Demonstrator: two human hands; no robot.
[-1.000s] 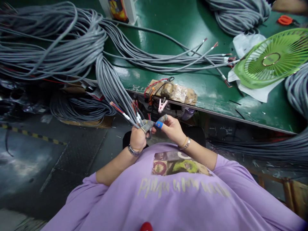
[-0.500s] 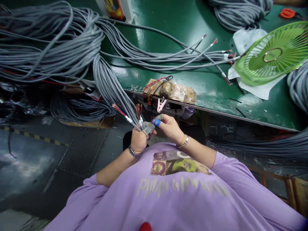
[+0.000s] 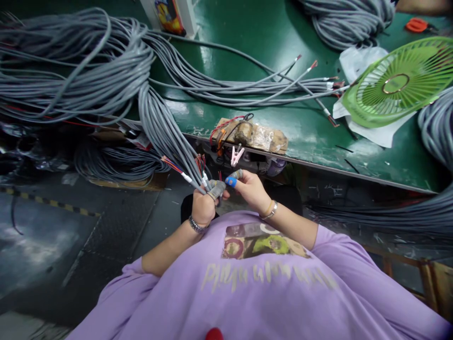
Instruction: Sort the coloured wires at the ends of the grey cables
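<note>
My left hand (image 3: 205, 203) is closed around the end of a bundle of grey cables (image 3: 175, 137). Coloured wire ends (image 3: 173, 165), red, blue and orange, fan out past white bands on the cables. Wrapping covers some of its fingers. My right hand (image 3: 249, 186), with blue tape on the thumb, pinches thumb and forefinger together just right of the left fingertips. A few thin red wires (image 3: 220, 175) stand up between the two hands. What sits inside the right pinch is too small to make out.
A green table (image 3: 230, 56) carries large grey cable coils (image 3: 78, 71), a green fan (image 3: 396, 85) and orange-handled cutters (image 3: 417, 25). At its front edge are a taped wooden block (image 3: 262, 137) and a pink clip (image 3: 236, 156). Another person's arm (image 3: 424, 5) shows at top right.
My right fingertips have drawn slightly away from the left hand's fingers, and the red wires between them show more upright. The left hand keeps its grip on the cables. The view has shifted slightly.
</note>
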